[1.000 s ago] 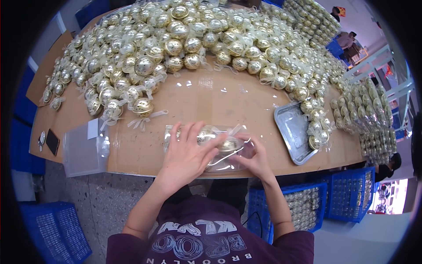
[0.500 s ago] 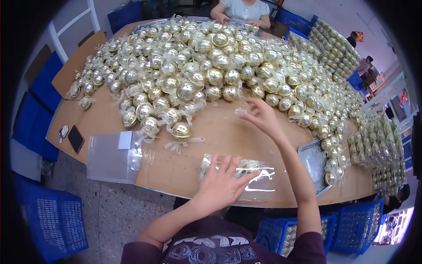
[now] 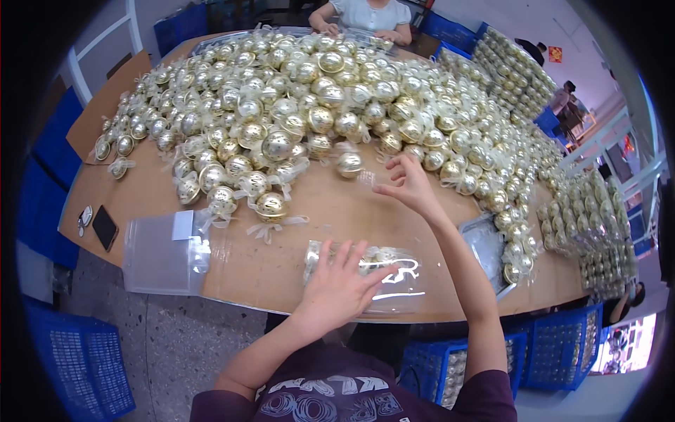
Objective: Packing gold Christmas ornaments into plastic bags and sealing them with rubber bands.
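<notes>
My left hand (image 3: 336, 285) lies with fingers spread on a clear plastic bag (image 3: 404, 290) at the table's near edge. Through the film show several small gold bells with pale ribbons, partly hidden beneath the hand. Above the table my right hand (image 3: 410, 184) holds nothing, its thumb apart from the bent fingers. Just left of it, a round gold bell (image 3: 349, 165) with a blurred ribbon rests in front of the pile (image 3: 281, 112) of similar gold bells. Near the thumb is a small clear scrap (image 3: 368, 178).
Flat clear bags (image 3: 158, 257) lie at the left near edge, beside a phone (image 3: 105, 228) and keys (image 3: 85, 218). A metal tray (image 3: 485, 250) sits on the right. Packed bells (image 3: 587, 218) are stacked beyond it. Blue crates (image 3: 562, 348) stand below. Another person (image 3: 369, 17) sits opposite.
One gold bell has come away from the front of the pile toward me. My right hand stays close by, its fingers slightly more bent. My left hand remains on the bag. The whole view has shifted.
</notes>
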Demonstrator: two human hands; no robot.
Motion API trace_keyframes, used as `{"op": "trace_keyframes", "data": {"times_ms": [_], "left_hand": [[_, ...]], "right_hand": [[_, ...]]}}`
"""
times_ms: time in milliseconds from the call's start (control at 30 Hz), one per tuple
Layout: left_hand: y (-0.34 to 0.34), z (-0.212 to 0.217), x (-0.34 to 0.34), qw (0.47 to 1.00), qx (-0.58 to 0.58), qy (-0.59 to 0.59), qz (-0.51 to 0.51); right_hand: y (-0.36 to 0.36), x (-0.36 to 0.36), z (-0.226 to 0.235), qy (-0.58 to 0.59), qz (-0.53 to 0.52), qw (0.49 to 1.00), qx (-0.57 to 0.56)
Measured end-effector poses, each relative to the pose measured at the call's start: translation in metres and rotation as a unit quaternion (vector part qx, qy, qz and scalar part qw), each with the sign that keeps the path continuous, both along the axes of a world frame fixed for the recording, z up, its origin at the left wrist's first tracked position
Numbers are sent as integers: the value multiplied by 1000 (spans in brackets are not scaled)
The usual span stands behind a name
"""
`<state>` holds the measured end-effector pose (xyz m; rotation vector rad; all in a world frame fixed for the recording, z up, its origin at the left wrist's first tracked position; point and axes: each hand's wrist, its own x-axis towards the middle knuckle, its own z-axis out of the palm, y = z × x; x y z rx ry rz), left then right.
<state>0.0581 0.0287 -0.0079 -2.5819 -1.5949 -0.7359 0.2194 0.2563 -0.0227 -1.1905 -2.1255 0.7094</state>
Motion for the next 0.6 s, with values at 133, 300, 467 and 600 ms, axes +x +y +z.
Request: {"op": "trace_keyframes", "data": {"times_ms": [133, 300, 467, 600], "left_hand": [[0, 5, 0, 1000, 0, -12, -4], [0, -3, 8, 1000, 4, -3, -7], [-2, -2, 10, 1000, 7, -15, -20], [-6, -2, 5, 1000, -5, -5, -11]], "right_hand": [[-10, -18, -15, -42, 16, 999, -21], [14, -60, -24, 31, 180, 970, 159], [-4, -52, 1, 18, 168, 985, 31], [-60, 6, 19, 11, 97, 991, 93]]}}
